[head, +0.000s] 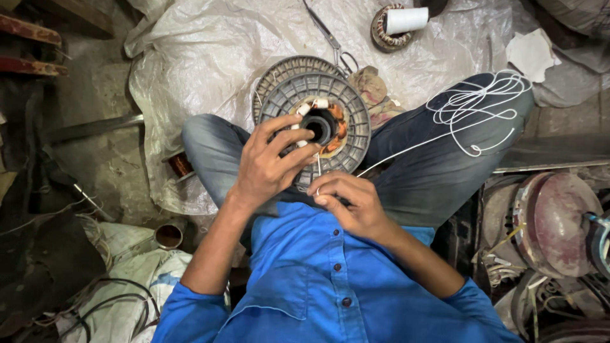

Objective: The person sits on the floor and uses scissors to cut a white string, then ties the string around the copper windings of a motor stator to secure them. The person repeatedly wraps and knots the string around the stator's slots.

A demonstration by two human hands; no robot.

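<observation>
Here we are, looking straight down at a person cross-legged on the floor, with a round grey motor stator propped in the lap between the knees. It's a slotted metal disc, ribbed all round the rim, copper winding glinting orange at the dark centre hole, small white sleeves poking out there.

The left hand is spread over the near side of the stator, fingers curled and pressing at the inner ring, not closed round anything so much as steadying it. The right hand sits just below the rim, fingers pinched tight on a thin white cord, which runs taut up to a loose tangle lying on the right knee.

Risk, as I read it: that tangle could knot or snag on the denim if the cord is pulled hard, and a jerk might slip the pinch or shift the stator off the lap. The slot edges look sharp enough to fray the cord.

Around them: crinkled plastic sheeting, scissors, a white spool on a 2nd wound stator.
</observation>
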